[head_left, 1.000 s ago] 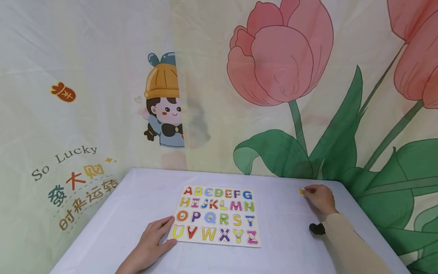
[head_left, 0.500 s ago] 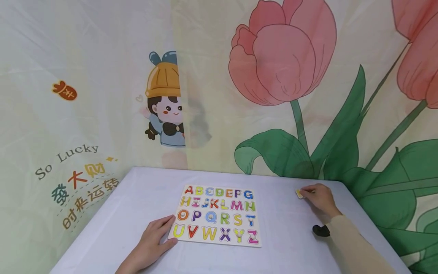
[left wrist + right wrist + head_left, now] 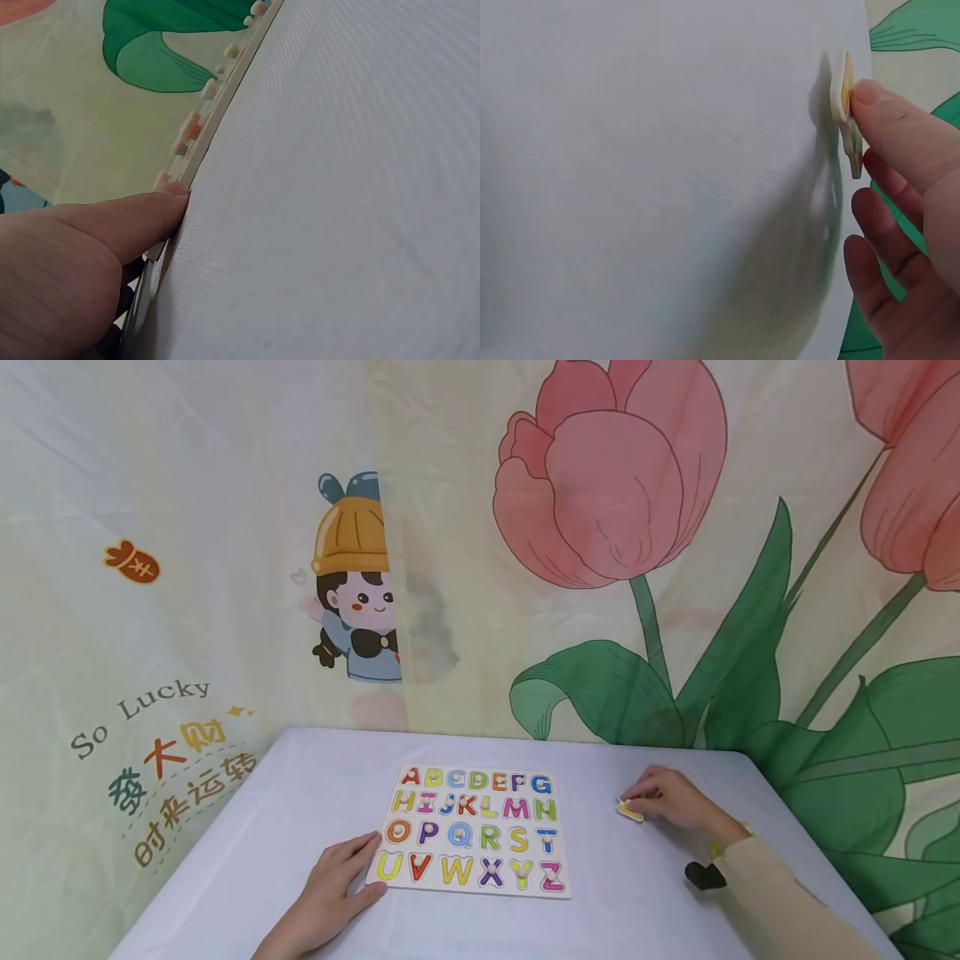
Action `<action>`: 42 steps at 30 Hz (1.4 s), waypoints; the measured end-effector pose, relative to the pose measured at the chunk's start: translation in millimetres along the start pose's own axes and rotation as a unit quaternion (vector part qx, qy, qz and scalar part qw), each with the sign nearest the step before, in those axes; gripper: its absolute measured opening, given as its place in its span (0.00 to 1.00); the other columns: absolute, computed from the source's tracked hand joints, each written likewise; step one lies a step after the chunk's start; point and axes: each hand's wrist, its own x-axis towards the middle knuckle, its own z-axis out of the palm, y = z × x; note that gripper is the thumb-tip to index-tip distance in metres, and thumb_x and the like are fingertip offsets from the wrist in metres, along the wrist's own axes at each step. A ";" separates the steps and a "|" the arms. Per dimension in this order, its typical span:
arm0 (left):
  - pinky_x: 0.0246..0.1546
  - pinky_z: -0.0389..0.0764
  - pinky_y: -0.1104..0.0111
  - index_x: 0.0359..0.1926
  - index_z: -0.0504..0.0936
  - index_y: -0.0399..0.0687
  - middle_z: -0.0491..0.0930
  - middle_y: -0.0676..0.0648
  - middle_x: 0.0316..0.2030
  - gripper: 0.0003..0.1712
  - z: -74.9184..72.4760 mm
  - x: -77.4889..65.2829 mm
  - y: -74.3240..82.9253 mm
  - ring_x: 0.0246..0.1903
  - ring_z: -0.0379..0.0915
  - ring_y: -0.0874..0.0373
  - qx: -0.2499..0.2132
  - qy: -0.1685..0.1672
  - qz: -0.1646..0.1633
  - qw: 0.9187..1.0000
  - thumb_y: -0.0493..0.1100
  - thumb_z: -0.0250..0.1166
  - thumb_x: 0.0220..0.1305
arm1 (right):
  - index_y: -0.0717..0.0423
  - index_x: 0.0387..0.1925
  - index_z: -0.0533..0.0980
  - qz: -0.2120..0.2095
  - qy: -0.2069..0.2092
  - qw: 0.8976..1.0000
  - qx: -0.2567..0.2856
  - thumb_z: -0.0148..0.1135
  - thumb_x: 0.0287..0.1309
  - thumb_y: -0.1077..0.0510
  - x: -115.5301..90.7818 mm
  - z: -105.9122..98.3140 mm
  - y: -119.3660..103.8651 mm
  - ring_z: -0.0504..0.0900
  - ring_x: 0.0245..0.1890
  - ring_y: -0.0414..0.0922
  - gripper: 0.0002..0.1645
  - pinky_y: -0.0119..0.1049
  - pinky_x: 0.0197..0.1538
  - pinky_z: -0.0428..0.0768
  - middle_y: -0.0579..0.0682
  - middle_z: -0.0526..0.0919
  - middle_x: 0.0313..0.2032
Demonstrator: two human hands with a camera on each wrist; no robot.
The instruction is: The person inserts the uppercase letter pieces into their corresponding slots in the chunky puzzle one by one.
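Observation:
A wooden alphabet puzzle board (image 3: 442, 818) with colourful letters, many with knobs, lies on the table. My left hand (image 3: 322, 893) holds its near left corner, the thumb (image 3: 154, 217) on the near edge and the fingers along the left side. My right hand (image 3: 675, 802) pinches a small yellow puzzle piece (image 3: 630, 810) with a pale border, right of the board. In the right wrist view the piece (image 3: 842, 97) is seen nearly edge-on between thumb and index finger, so its letter cannot be read. The other right fingers are loosely bent.
A yellow thing (image 3: 716, 849) shows partly from behind the right wrist. Beside the right sleeve is a black rounded object (image 3: 703, 876). White cloth covers the table (image 3: 600, 910); a printed curtain (image 3: 450, 568) with tulips hangs right behind its far edge.
The right hand has moved left, and a little nearer to me, with the yellow piece, turning it. A yellow thing behind the wrist has come into sight. The left hand stays at the board.

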 end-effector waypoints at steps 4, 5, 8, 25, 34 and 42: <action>0.74 0.63 0.42 0.79 0.69 0.48 0.66 0.51 0.78 0.46 0.7 0.3 -0.8 0.76 0.56 0.46 -0.001 -0.001 0.004 1.000 0.61 0.72 0.68 | 0.51 0.43 0.92 0.000 -0.005 1.000 -0.004 0.77 0.62 0.58 -2.3 5.8 -1.7 0.78 0.39 0.40 0.08 0.31 0.40 0.81 0.44 0.81 0.37; 0.74 0.63 0.42 0.79 0.69 0.48 0.66 0.51 0.78 0.46 0.9 0.3 -0.9 0.76 0.56 0.45 0.000 -0.001 0.005 1.000 0.61 0.72 0.68 | 0.51 0.43 0.92 0.003 -0.004 1.000 -0.005 0.77 0.62 0.57 -3.0 7.0 -1.8 0.78 0.39 0.39 0.08 0.31 0.40 0.81 0.44 0.81 0.37; 0.74 0.63 0.42 0.79 0.69 0.47 0.66 0.51 0.78 0.46 1.4 0.1 -1.0 0.76 0.56 0.45 0.001 -0.002 0.006 1.000 0.61 0.72 0.68 | 0.50 0.44 0.92 0.013 0.000 1.000 -0.007 0.77 0.63 0.57 -5.3 10.0 -1.7 0.79 0.40 0.40 0.08 0.31 0.41 0.81 0.43 0.81 0.37; 0.74 0.63 0.42 0.79 0.69 0.48 0.66 0.50 0.78 0.45 -0.5 0.4 1.0 0.77 0.56 0.45 0.000 0.004 0.002 1.000 0.60 0.72 0.68 | 0.61 0.43 0.89 0.150 0.137 0.979 -0.017 0.78 0.61 0.52 -24.6 31.6 -33.0 0.81 0.42 0.50 0.16 0.39 0.41 0.79 0.51 0.88 0.39; 0.74 0.63 0.42 0.79 0.69 0.48 0.66 0.51 0.78 0.45 0.1 -0.7 2.4 0.77 0.56 0.45 -0.004 0.006 0.002 1.000 0.58 0.73 0.68 | 0.61 0.39 0.90 0.161 0.162 0.973 -0.028 0.78 0.60 0.55 -21.3 38.1 -33.5 0.82 0.41 0.52 0.13 0.40 0.41 0.78 0.54 0.86 0.38; 0.75 0.63 0.41 0.79 0.70 0.46 0.67 0.50 0.78 0.45 0.4 -0.3 1.8 0.76 0.56 0.45 -0.001 0.002 0.002 1.000 0.58 0.73 0.68 | 0.59 0.38 0.91 0.123 0.141 0.981 -0.045 0.80 0.59 0.56 -18.4 34.9 -31.5 0.81 0.38 0.48 0.10 0.38 0.39 0.80 0.50 0.85 0.36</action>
